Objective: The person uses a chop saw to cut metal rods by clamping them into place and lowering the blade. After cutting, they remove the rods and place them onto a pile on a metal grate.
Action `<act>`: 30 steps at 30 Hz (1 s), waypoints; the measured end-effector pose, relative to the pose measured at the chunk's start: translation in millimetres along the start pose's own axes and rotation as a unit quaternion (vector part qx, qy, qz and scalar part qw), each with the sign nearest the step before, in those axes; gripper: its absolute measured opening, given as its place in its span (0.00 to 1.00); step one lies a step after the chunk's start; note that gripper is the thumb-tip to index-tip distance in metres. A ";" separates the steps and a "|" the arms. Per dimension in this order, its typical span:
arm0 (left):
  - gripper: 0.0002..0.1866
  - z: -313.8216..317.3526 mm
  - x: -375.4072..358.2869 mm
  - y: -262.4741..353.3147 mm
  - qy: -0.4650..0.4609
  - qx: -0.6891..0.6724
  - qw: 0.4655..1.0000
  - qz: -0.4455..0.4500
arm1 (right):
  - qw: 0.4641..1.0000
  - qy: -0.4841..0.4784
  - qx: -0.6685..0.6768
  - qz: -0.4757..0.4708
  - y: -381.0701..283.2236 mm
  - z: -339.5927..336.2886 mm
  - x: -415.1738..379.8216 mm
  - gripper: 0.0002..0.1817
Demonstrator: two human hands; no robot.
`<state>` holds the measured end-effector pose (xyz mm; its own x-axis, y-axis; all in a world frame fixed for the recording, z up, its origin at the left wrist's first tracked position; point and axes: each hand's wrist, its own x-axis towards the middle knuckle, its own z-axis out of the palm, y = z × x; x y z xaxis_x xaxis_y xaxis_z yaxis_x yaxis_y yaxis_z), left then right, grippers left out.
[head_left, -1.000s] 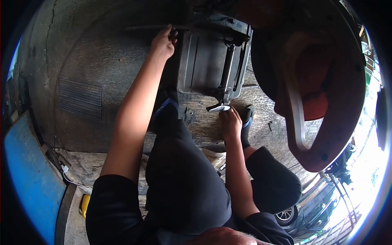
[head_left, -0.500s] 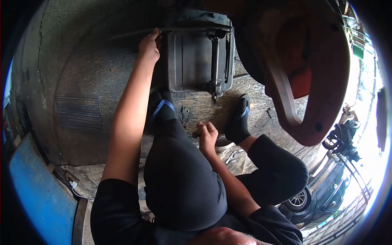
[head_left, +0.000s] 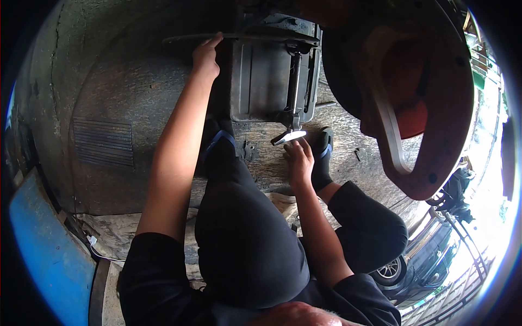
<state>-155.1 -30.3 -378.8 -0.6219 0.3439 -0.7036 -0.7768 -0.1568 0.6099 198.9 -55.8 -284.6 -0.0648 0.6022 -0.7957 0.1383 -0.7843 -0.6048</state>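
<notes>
My left hand (head_left: 206,58) is closed on a long thin metal bar (head_left: 244,37), which lies across the top of a dark metal machine base (head_left: 255,81). On that base a vise screw (head_left: 294,81) runs toward me, ending in a crank handle (head_left: 288,137) that catches bright light. My right hand (head_left: 300,163) is at this handle with its fingers curled against it; the palm side is hidden. To the right stands a cut-off saw's dark red guard and handle housing (head_left: 435,136).
My feet in blue-strapped sandals (head_left: 220,140) flank the front of the base on a worn wooden floor (head_left: 261,152). A ribbed dark patch (head_left: 103,142) lies at left, and a blue panel (head_left: 51,250) leans below it. A parked car (head_left: 424,266) is at lower right.
My right hand has moved up and forward from near the floor to the crank handle, which has turned. My left hand stays on the bar. The view has shifted slightly.
</notes>
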 end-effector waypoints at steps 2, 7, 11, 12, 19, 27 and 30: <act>0.20 7.6 -12.8 3.2 0.012 0.023 1.000 -0.006 | 1.000 0.004 0.008 -0.005 2.6 0.7 0.9 0.26; 0.22 8.7 -19.3 -3.9 -0.015 0.126 0.991 0.035 | 1.000 0.016 0.003 -0.002 6.4 -1.9 1.7 0.22; 0.26 16.0 -20.5 -15.5 0.061 0.044 0.996 0.043 | 1.000 -0.002 -0.025 -0.018 5.4 -4.8 -0.7 0.19; 0.27 17.2 -19.0 -18.0 0.099 0.020 0.994 0.045 | 0.999 -0.003 -0.027 -0.018 7.0 -5.3 0.2 0.19; 0.28 3.8 -6.1 -15.5 -0.072 0.074 0.993 0.050 | 0.990 0.069 -0.064 -0.109 -4.0 -12.3 7.7 0.15; 0.24 4.9 -4.7 -18.5 0.017 0.031 0.997 0.069 | 0.852 0.065 -0.458 -0.245 -105.3 -79.3 120.3 0.15; 0.17 12.3 -25.1 -17.0 -0.021 0.176 0.974 0.138 | 0.752 0.010 -0.598 -0.278 -172.9 -67.9 133.7 0.15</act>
<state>-125.0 -24.8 -367.0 -0.7921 0.3717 -0.4841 -0.4935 0.0767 0.8664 233.4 170.4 -284.3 -0.4280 0.7986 -0.4230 0.8854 0.2766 -0.3736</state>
